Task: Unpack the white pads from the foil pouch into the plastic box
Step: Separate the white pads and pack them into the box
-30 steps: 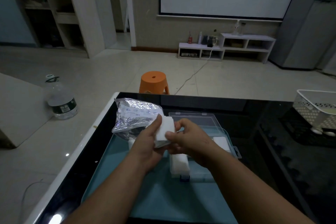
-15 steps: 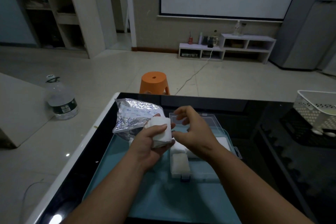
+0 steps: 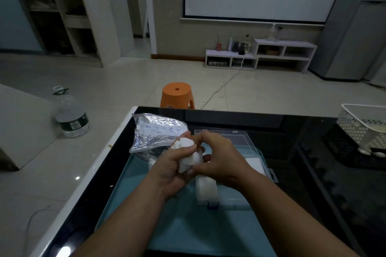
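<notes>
- Two-handed grip on a clump of white pads (image 3: 189, 153), held just above the near-left corner of the plastic box (image 3: 258, 153).
- For the left hand (image 3: 169, 168): fingers and thumb curled round the clump from the side away from the box.
- For the right hand (image 3: 221, 157): fingers curled over the top, pinching the same clump.
- Foil pouch (image 3: 155, 134) just left of the box, crumpled. Held by the left hand or merely lying behind it: cannot tell.
- Already inside the box: one pad (image 3: 207, 191) in the near-left compartment, another at the right side. Lid (image 3: 226, 137) open at the far side.
- Judged step: separating or squaring the clump before lowering into the box.
- Risk: outer pads slipping from the clump on release of either hand and landing on the teal mat (image 3: 188, 225) beside the box.
- Risk: overfilling the near-left compartment, leaving pads riding on the divider and blocking the lid.
- Risk: shoving the probably light box along the mat with the right forearm, low across its near side.
</notes>
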Available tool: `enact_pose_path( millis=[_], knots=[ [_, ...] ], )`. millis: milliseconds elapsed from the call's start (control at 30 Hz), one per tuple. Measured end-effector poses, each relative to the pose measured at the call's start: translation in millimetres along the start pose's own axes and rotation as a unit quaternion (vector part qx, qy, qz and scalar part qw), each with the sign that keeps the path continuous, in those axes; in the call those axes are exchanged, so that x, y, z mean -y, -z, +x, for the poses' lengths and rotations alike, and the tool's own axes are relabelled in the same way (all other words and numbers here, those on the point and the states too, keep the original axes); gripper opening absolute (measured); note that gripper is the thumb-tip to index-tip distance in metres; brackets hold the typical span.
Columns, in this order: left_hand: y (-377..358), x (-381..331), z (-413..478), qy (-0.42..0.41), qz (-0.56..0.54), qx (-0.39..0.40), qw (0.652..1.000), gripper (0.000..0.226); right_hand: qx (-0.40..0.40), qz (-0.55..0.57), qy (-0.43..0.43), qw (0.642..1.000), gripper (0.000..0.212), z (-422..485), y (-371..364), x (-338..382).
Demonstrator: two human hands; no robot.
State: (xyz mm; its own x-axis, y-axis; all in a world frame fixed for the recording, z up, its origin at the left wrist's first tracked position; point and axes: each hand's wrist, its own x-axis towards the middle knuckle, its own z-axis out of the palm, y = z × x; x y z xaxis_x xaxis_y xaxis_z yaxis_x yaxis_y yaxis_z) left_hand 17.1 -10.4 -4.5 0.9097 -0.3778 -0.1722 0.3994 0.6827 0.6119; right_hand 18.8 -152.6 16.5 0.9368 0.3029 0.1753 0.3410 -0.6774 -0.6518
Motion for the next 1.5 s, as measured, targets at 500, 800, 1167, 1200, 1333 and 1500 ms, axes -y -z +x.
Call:
enact_pose_path(
  millis=[500,800,1167,1200,1333,1500],
  knots=[
    [2,1,3,0.001,-0.007,-0.003,1.000,0.051,0.020,0.078,-0.008,0.997,0.058,-3,10,6],
    [8,5,8,-0.015,0.032,-0.013,0.999,0.061,0.028,0.059,-0.009,0.998,0.049,-4,10,5],
    [7,7,9,-0.024,0.126,-0.009,0.992,0.071,0.053,0.058,-0.027,0.997,0.072,-3,6,3],
    [7,7,9,-0.017,0.139,-0.013,0.990,0.077,0.049,0.049,-0.026,0.997,0.071,-3,6,3],
    [7,6,9,-0.005,0.135,-0.033,0.990,0.081,0.036,0.054,-0.026,0.998,0.074,-4,6,5],
    [4,7,5,0.004,0.104,-0.001,0.995,0.075,0.037,0.048,-0.026,0.998,0.069,-3,0,10]
  ],
)
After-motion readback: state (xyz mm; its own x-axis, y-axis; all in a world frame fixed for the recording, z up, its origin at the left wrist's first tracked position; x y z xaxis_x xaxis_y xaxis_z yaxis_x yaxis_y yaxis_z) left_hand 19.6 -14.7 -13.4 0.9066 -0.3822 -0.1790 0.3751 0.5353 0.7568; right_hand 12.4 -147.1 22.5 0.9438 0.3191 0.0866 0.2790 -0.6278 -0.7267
